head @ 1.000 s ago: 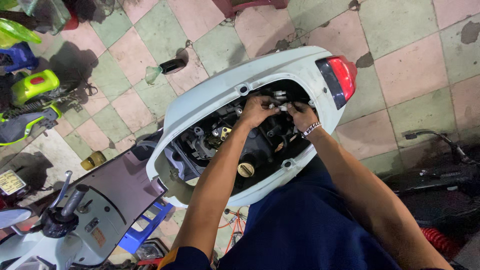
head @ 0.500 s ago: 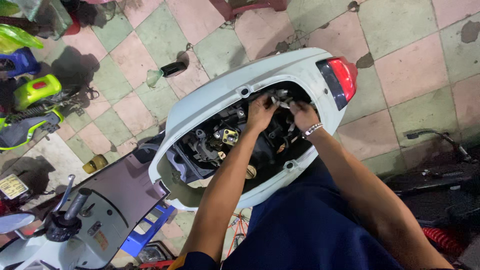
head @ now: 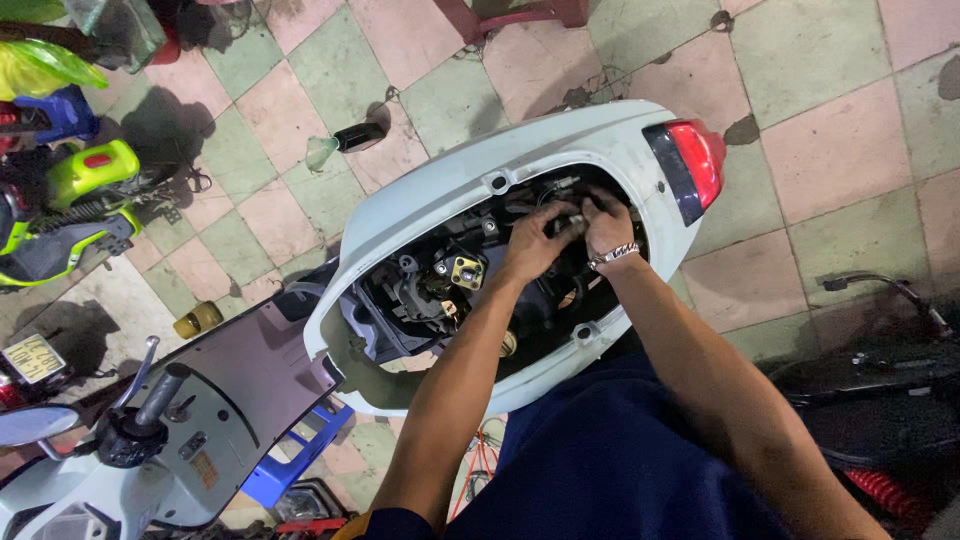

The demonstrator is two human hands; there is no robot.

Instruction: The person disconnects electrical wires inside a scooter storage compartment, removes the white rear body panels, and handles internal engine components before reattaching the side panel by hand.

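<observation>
A pale blue-white scooter (head: pixel 480 180) stands below me with its seat off and the rear compartment (head: pixel 460 285) laid open, showing dark engine parts and wiring. Both my hands reach into the back end of that opening, close to the red tail light (head: pixel 697 160). My left hand (head: pixel 535 245) and my right hand (head: pixel 605 222), which wears a metal bracelet, meet with fingers pinched on a small part or connector among the wires (head: pixel 570 212). What exactly they grip is hidden by the fingers.
The scooter's handlebar and dash (head: pixel 150 420) are at lower left. A green and blue ride-on toy (head: pixel 70 190) stands at left. Small black object (head: pixel 360 135) and a yellow can (head: pixel 198 320) lie on the tiled floor. Another dark vehicle (head: pixel 880 370) is at right.
The view has shifted slightly; both hands stay in the rear of the compartment, fingers working at the same spot by the tail light.
</observation>
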